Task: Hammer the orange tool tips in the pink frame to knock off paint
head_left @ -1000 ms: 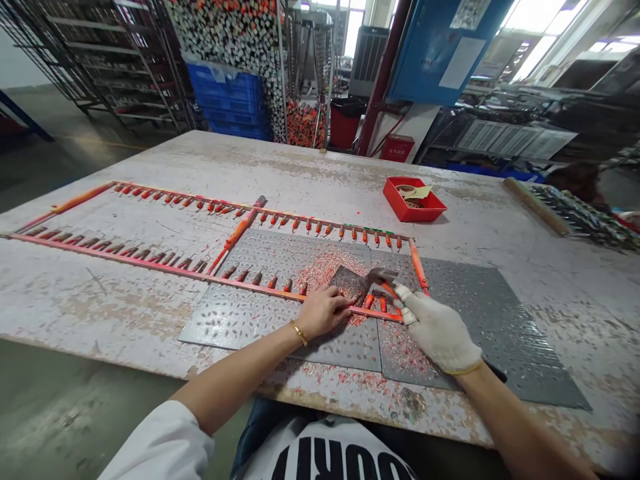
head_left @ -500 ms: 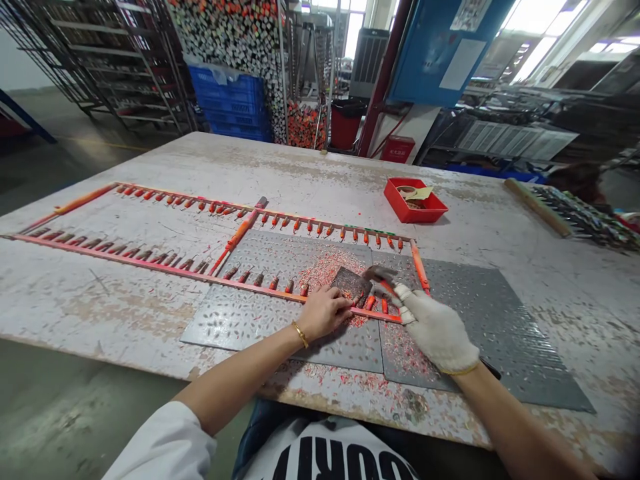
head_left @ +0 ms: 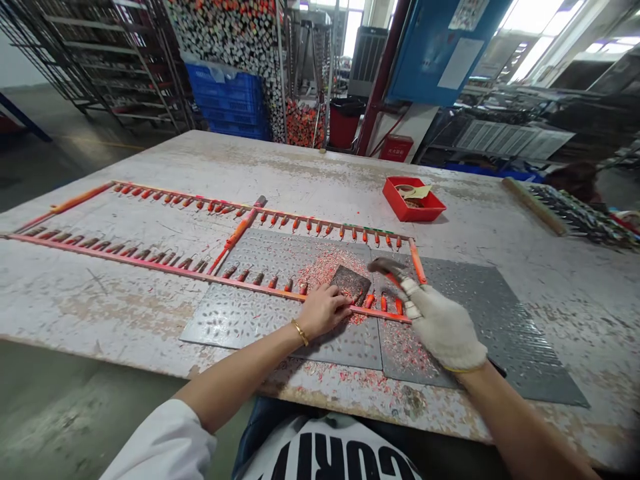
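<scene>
My bare left hand is closed over the near rail of a long orange-pink frame, its fingertips beside a dark square metal block. Small orange pieces with wire hooks hang in rows along the rails; one touches the block near those fingertips. In my right hand, which wears a white knit glove, is a hammer with a dark curved head and an orange handle. Its head is raised above the frame's right end, apart from the block. My left fingers partly hide what they grip.
Grey textured metal plates lie under the frame, strewn with red and pale chips. A red tray holding a tape roll and paper stands further back. At the far right lies a wooden bar with dark pieces. Blue crates stand beyond the table.
My right hand and the hammer have moved slightly right, uncovering another orange piece near the frame's right end. My left hand stays almost in place.
</scene>
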Motion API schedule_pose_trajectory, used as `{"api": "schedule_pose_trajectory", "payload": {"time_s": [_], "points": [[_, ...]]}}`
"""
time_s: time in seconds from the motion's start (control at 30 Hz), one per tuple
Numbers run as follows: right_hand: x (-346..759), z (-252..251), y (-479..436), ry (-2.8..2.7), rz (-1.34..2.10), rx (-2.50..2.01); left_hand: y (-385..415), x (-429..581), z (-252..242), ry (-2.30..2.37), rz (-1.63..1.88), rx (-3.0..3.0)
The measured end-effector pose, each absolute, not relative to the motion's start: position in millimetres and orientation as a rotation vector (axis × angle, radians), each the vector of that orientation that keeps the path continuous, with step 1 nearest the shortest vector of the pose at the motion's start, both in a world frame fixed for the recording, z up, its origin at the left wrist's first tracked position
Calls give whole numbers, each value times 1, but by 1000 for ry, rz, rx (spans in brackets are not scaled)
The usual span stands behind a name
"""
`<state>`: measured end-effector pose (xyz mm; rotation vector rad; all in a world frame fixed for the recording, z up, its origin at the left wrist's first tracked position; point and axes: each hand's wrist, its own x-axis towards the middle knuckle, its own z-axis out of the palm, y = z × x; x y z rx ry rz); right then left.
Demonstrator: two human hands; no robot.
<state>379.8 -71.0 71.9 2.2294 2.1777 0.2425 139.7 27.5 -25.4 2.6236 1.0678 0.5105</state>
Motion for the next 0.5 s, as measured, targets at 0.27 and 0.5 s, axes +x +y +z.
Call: {"api": "schedule_pose_trajectory", "payload": {"time_s": [0.27, 0.5], "points": [[378, 44, -72, 2232, 129, 2085, 27, 139, -24, 1062, 503, 2625], [382, 70, -69, 2223, 253, 2284, 27, 140, -24, 1064, 501, 2628]]}}
